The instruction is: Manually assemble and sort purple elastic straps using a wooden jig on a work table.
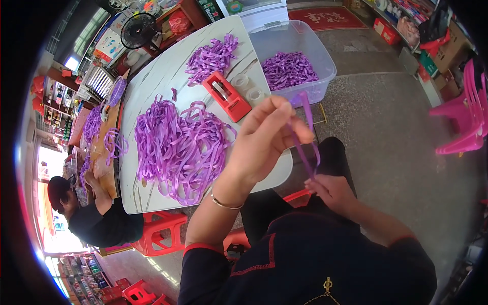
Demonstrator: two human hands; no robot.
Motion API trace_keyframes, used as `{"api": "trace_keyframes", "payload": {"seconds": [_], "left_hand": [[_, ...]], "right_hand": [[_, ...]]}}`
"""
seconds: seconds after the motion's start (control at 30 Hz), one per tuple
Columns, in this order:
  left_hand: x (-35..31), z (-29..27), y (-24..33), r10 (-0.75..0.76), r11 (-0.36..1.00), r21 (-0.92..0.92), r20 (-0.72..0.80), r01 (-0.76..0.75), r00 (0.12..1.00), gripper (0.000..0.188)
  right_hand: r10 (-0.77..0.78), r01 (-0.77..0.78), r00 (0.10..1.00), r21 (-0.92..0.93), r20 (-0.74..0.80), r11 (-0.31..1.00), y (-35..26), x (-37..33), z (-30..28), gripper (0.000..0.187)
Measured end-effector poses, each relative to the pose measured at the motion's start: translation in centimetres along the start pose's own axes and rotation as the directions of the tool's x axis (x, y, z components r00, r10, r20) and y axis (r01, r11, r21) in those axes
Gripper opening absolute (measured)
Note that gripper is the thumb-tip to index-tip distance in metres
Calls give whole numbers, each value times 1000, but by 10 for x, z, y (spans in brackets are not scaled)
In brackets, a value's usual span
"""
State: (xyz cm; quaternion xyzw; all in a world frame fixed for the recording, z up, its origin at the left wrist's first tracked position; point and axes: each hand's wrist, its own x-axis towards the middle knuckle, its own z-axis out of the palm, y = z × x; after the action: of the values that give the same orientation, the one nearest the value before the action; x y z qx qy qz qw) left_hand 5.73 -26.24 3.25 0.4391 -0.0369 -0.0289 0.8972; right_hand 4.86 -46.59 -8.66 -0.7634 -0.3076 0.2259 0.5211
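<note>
My left hand [262, 134], raised over the table's right edge, pinches the upper part of a purple ribbon loop [305, 155]. The loop hangs down to my right hand [333, 194], whose fingers are closed on its lower end in front of my lap. Left of my left hand, a large heap of purple ribbons [175, 150] lies on the white marbled table [152, 79]. Between that heap and my fingers stands a red tape dispenser [235, 108]. Two clear tape rolls [254, 95] sit beside it. Farther back is a smaller pile of purple ribbons [211, 58].
A clear plastic bin [325, 68] holding cut purple ribbons [290, 71] stands beyond the table's right side. At the left, another person [101, 218] works at a wooden table by a red stool [162, 234]. Pink chairs [465, 117] stand at the right.
</note>
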Motion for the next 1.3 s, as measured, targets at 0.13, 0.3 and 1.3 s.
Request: {"api": "trace_keyframes", "payload": {"seconds": [0.13,0.3,1.3], "left_hand": [[-8,-8,9,-11,999,49,3,11,1000,11],[-25,-24,8,-121,980,164,19,116,993,11],[-18,-43,-26,-521,600,779,205,184,829,9]], "right_hand": [[-86,54,991,-276,-105,960,36,-17,-11,14],[-103,-17,975,-527,-197,850,44,-14,-49,13],[-76,-205,857,472,510,858,-16,47,-48,23]]}}
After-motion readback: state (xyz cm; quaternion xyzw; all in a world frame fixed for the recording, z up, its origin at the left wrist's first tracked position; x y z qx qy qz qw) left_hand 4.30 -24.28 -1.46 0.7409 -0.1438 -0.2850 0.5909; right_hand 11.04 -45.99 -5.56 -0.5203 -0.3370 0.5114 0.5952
